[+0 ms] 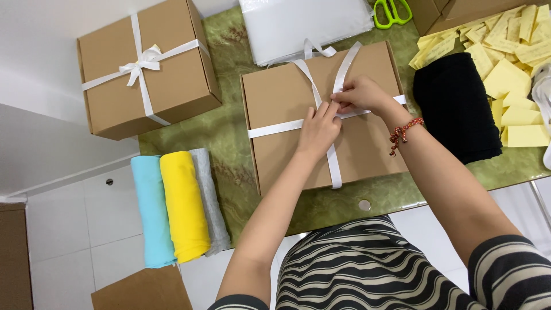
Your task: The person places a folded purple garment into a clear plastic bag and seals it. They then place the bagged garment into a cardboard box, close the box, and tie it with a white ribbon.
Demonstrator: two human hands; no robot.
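From the head view, a brown cardboard box (287,135) lies flat near the middle of a green marbled bench (227,129), wrapped crosswise in white ribbon (334,166). Both hands meet where the ribbon bands cross on the lid. The left hand (317,131) rests on the box top with its fingers pinched on the ribbon at the crossing, its grip closed on it. The right hand (361,95), with a red braided bracelet (403,133) at the wrist, touches the left one and pinches the same ribbon, its grip closed too. Two loose ribbon ends run from the crossing toward the far edge of the box.

At the far left, a second brown box (172,80) stands already tied with a white bow (140,62). Three fabric rolls lie side by side at the near left edge of the bench: a light blue roll (150,212), a yellow roll (183,206) and a grey roll (209,201), each touching its neighbour. Beyond the box lies a stack of clear plastic sheets (304,23), with green scissors (392,11) just beside it. To the right sits a folded black cloth (456,106), next to a heap of pale yellow paper slips (511,51).
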